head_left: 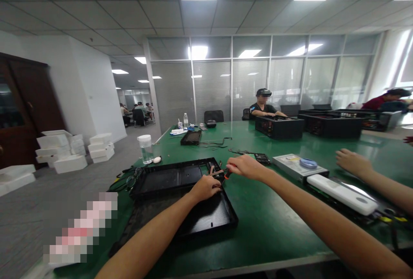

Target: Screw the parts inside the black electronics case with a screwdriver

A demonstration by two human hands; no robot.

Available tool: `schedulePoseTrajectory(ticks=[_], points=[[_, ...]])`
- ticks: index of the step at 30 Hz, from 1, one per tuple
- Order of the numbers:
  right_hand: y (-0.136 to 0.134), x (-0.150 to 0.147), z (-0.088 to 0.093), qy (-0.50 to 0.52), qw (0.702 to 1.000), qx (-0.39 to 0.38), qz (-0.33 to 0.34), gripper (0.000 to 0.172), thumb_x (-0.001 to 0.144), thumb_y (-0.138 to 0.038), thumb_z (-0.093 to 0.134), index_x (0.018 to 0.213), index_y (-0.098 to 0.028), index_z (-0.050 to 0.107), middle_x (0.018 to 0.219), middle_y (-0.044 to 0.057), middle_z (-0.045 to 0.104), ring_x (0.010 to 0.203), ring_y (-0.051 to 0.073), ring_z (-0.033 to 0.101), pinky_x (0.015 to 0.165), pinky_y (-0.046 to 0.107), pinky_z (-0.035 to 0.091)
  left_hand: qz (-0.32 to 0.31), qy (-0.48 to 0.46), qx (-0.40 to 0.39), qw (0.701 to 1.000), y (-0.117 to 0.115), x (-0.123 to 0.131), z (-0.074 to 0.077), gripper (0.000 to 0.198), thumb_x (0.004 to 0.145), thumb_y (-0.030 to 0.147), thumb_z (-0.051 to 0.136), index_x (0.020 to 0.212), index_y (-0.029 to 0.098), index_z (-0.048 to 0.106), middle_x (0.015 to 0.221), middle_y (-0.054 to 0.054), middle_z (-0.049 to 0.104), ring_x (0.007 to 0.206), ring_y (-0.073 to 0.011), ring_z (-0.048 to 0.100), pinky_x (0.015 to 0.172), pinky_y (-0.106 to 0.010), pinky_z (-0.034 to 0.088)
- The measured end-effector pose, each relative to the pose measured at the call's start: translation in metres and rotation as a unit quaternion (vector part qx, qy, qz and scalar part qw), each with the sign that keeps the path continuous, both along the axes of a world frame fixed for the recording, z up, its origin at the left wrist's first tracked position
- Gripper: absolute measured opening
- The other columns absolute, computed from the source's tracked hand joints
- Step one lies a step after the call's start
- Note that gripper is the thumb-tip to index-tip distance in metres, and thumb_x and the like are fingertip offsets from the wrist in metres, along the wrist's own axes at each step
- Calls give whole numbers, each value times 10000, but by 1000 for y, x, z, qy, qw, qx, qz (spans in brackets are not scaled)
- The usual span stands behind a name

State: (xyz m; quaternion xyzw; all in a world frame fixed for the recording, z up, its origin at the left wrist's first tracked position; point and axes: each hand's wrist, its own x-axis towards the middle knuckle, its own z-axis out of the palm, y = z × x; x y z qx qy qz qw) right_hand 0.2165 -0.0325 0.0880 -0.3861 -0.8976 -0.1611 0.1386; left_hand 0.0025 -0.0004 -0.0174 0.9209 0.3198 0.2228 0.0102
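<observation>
- Left hand (208, 187): center of frame, fingers curled at the corner of the black tray. Can't tell if it's actually pinching anything, fingertips partly hidden.
- Right hand (243, 166): just right of center, gripping a screwdriver (227, 174), dark handle with an orange-red band. Tip not clear.
- Wires (212, 170): light-colored bunch, center of frame, next to the left fingers at the tray's right end.
- Black tray (167, 181): center-left, open side up, on the green table (264, 210).
- Black panel (209, 216): glossy, lower center, just below the tray in frame, left forearm across it.
- Black cables (124, 179): left of center, at the tray's left end.
- Clear bottle (146, 152), white cap: left of center, behind the tray; small white object (157, 160) just beside it.
- Right of frame: metal box (288, 165) with a blue ring (308, 164) on top, white device (342, 194) in front.
- Someone else's hand (353, 163): right edge area, near the white device. Can't tell if it holds anything.
</observation>
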Motion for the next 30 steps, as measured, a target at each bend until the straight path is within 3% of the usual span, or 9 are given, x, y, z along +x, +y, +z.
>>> schedulePoseTrajectory(ticks=[5, 19, 25, 30], points=[[-3, 1, 1, 2, 1000, -19, -5, 307, 890, -352, 340, 879, -175, 591, 733, 47, 652, 672, 151, 592, 565, 223, 289, -3, 5, 10, 1000, 0, 0, 1, 70, 769, 226, 578, 784, 184, 632, 769, -8, 633, 784, -149, 565, 753, -244, 379], [-13, -16, 11, -79, 996, 43, 3, 369, 899, -393, 317, 839, -168, 603, 722, 65, 666, 633, 149, 598, 530, 221, 270, -2, 7, 11, 1000, -2, 2, 4, 60, 759, 207, 586, 764, 181, 640, 763, -10, 639, 779, -151, 571, 750, -237, 386], [-22, -25, 16, -84, 993, 24, -83, 533, 878, -516, 244, 801, -138, 613, 731, 136, 662, 692, 226, 615, 571, 257, 332, -5, 1, 7, 1000, 0, 3, 2, 53, 756, 206, 592, 747, 176, 635, 761, -3, 642, 773, -142, 575, 741, -219, 386], [-16, -32, 23, -65, 993, -58, -77, 430, 869, -462, 310, 1048, -135, 525, 846, 131, 663, 730, 224, 611, 603, 273, 367, -1, 7, 2, 1000, 1, 3, 2, 93, 753, 232, 602, 685, 169, 609, 691, 8, 626, 712, -134, 574, 693, -210, 384]])
